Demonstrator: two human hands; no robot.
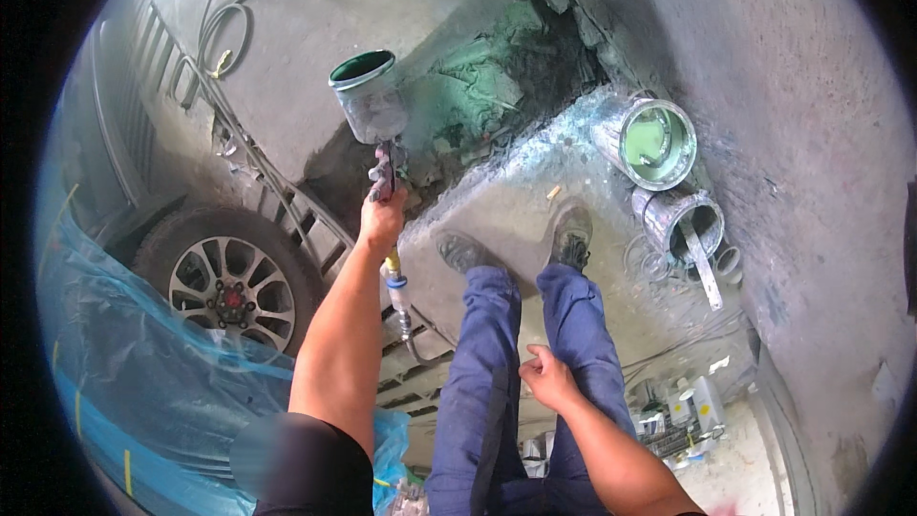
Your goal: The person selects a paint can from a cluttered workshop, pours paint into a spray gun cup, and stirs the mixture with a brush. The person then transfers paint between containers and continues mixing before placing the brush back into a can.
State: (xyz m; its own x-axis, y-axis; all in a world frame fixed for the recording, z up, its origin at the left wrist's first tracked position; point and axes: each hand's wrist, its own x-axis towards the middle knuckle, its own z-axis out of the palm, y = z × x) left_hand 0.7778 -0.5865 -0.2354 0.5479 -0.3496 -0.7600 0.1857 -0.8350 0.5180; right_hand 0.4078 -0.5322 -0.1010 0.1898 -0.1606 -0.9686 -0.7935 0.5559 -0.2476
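Observation:
My left hand is wrapped round the grip of a spray gun, held out over the floor. On top of the gun sits a paint-smeared cup, its mouth uncovered and dark green inside. A hose fitting with a blue ring hangs below the grip and runs down to an air hose. In front of my thigh my right hand hangs loosely bent, thumb and fingers apart, with nothing visible in it.
At left stands a wheel, with blue plastic sheeting beside it. A bucket of light green liquid and a can with a flat stick stand by the right wall. Ahead lies a broken, rubble-filled pit; a hose coils at upper left.

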